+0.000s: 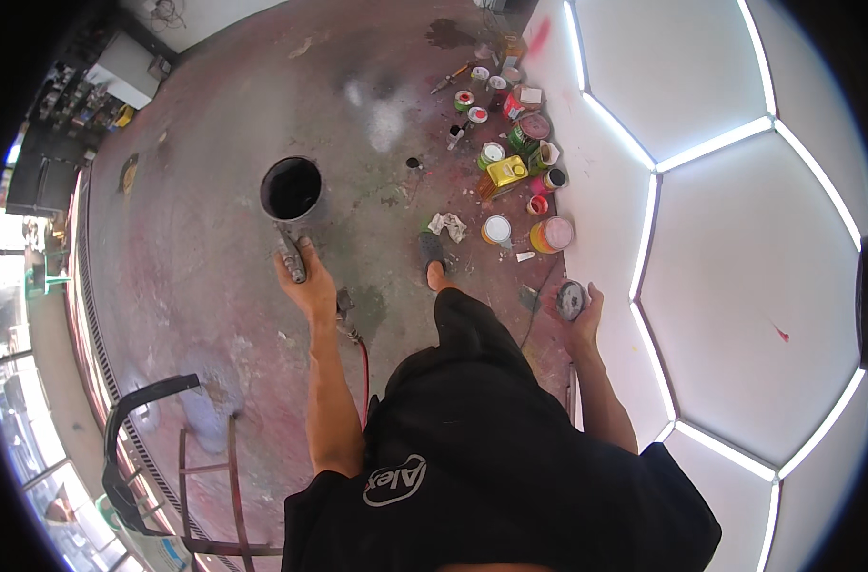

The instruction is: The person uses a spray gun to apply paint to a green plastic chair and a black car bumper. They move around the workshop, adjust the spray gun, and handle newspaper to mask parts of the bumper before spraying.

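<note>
My left hand (pixel 305 276) is wrapped round the metal body of a spray gun (pixel 290 257). Just beyond its fingers is the gun's round, uncovered cup (pixel 292 189), dark inside. Below that wrist a metal fitting (pixel 346 310) shows, with a red hose (pixel 364 367) running down toward my body. Over on the right, my right hand (pixel 591 310) grips a round, grey-smeared lid (pixel 571 300) by its edge, close to the white wall. The two hands are well apart.
Paint cans (pixel 552 234), a yellow metal tin (pixel 506 172) and several open pots stand along the wall at right. A crumpled rag (pixel 447 225) lies ahead of my foot (pixel 434 257). At lower left stands a metal rack (pixel 232 477) with a black curved part (pixel 120 439).
</note>
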The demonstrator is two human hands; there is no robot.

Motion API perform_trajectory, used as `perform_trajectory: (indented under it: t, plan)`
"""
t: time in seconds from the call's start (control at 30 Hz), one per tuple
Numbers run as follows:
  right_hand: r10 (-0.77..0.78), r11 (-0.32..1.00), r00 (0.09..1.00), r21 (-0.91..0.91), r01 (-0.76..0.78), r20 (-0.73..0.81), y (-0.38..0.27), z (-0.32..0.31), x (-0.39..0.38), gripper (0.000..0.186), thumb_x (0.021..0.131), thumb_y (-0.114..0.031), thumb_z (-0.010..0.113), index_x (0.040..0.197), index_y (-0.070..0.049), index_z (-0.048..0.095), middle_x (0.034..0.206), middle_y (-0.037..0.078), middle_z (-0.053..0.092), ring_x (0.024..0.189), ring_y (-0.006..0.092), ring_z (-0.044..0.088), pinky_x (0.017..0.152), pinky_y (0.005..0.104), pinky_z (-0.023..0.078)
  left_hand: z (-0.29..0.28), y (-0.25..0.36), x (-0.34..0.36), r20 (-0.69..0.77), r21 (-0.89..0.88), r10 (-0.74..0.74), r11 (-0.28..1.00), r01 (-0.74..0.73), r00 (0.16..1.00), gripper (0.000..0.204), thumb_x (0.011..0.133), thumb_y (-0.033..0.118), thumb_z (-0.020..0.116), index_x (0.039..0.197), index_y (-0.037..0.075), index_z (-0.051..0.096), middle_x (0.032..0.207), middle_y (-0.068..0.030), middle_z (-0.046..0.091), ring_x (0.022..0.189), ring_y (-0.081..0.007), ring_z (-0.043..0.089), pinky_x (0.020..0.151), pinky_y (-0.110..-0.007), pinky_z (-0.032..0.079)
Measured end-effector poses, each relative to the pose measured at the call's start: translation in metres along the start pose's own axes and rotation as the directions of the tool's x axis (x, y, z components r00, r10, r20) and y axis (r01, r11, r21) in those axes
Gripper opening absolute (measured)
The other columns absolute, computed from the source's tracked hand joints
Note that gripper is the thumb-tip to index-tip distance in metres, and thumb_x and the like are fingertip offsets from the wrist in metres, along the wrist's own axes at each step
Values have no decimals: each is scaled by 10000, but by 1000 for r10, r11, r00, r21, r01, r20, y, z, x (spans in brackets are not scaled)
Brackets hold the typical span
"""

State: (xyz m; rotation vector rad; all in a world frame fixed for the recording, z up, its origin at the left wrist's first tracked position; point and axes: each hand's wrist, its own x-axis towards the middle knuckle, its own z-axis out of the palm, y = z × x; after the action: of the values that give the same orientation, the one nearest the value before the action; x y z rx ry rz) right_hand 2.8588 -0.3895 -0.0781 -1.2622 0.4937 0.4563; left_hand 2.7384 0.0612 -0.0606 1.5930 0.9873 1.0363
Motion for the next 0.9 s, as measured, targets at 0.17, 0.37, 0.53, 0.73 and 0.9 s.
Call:
perform_trajectory:
  t: [0.17, 0.37, 0.53, 0.73, 0.9]
  plan:
    - [-17, 1000, 993, -13, 18, 119, -28, 65, 118, 511, 1050, -497, 385, 1193, -69, 624, 1011, 108, 737, 894, 287, 744, 840, 424, 561, 91, 14, 142, -52, -40, 8, 999, -11, 999, 211, 1046, 220, 686, 984, 31, 614, 799, 27, 533, 692, -102, 481, 606, -304, 416]
    - [48, 986, 980, -150, -78, -193, -73, 139, 176, 498, 1069, -497, 387, 1152, -59, 609, 974, 102, 703, 886, 248, 727, 831, 425, 570, 161, 70, 285, -66, -122, -79, 990, 71, 995, 231, 1052, 230, 673, 900, 84, 580, 695, 48, 448, 530, -75, 379, 456, -278, 294]
    - [51, 975, 929, -181, -125, -368, -28, 137, 232, 501, 1037, -547, 528, 1150, -68, 623, 984, 53, 651, 855, 202, 693, 831, 377, 553, 193, 29, 363, -12, -118, -100, 988, 98, 995, 254, 1049, 218, 680, 860, 116, 545, 694, 55, 423, 524, -64, 358, 457, -264, 279]
    - [119, 971, 820, -106, -214, -560, 4, 167, 303, 590, 986, -616, 622, 1203, -67, 636, 999, 22, 593, 863, 166, 655, 815, 343, 534, 237, -48, 401, -40, -37, -136, 990, 134, 990, 264, 1055, 193, 658, 848, 121, 510, 699, 58, 400, 522, -69, 327, 472, -266, 257]
    - [-55, 914, 731, -329, -237, -680, 81, 163, 426, 671, 980, -598, 641, 1286, -2, 621, 1133, 122, 640, 1010, 245, 656, 885, 383, 517, 277, -134, 418, -66, 40, -213, 976, 216, 975, 273, 1042, 204, 668, 850, 113, 495, 690, 55, 380, 529, -74, 323, 476, -272, 257]
